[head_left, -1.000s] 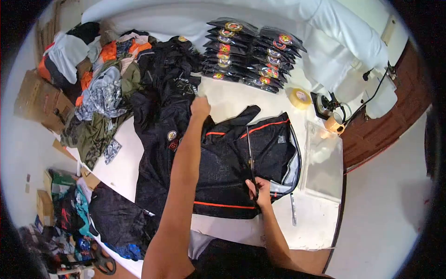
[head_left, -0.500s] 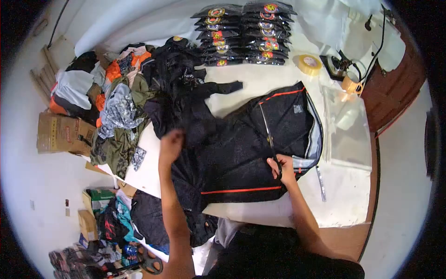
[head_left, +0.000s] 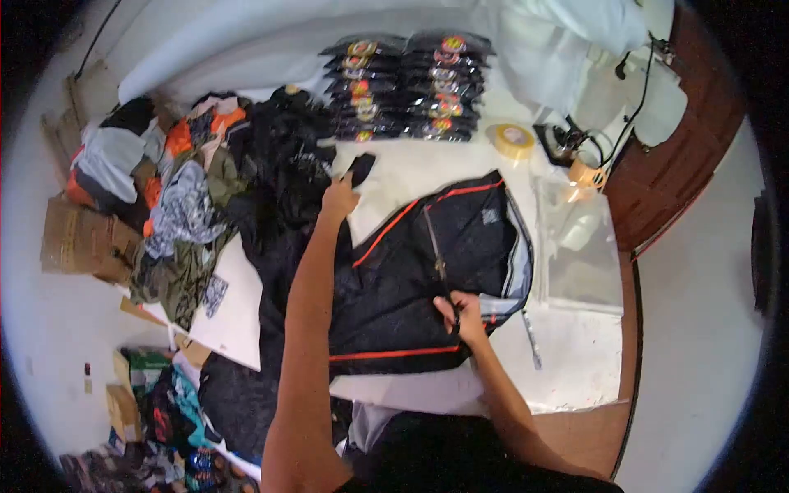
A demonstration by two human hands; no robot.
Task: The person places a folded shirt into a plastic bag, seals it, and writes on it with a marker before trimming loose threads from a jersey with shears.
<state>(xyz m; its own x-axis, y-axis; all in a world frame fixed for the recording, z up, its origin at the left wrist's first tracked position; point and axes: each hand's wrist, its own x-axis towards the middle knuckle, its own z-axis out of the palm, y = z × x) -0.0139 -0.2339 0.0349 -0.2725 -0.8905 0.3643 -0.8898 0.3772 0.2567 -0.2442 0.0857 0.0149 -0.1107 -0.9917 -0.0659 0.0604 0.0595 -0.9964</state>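
Note:
My left hand (head_left: 339, 200) is closed on the narrow end of a piece of black fabric (head_left: 362, 168), which sticks up past the fingers. Scissors (head_left: 436, 255) with long metal blades and dark handles are in my right hand (head_left: 462, 317), pointing away from me over a black garment (head_left: 394, 308). Red-orange piping runs along the garment's edges, and a pale lining shows at its right opening. My right hand rests on or just above the cloth. Left of it, a heap of black clothing (head_left: 283, 156) lies partly behind my left forearm.
Two stacks of bagged black items (head_left: 444, 86) stand at the back. Beside them are a tape roll (head_left: 514, 141) and an orange mug (head_left: 587, 174). Clear plastic bags (head_left: 579, 255) lie at the right. Mixed clothes (head_left: 185, 205) and a cardboard box (head_left: 86, 238) are at the left.
My left hand has moved forward from the dark cloth and taken hold of the black fabric end. The garment's far piped edge now shows. The scissors stay in my right hand; the view has shifted.

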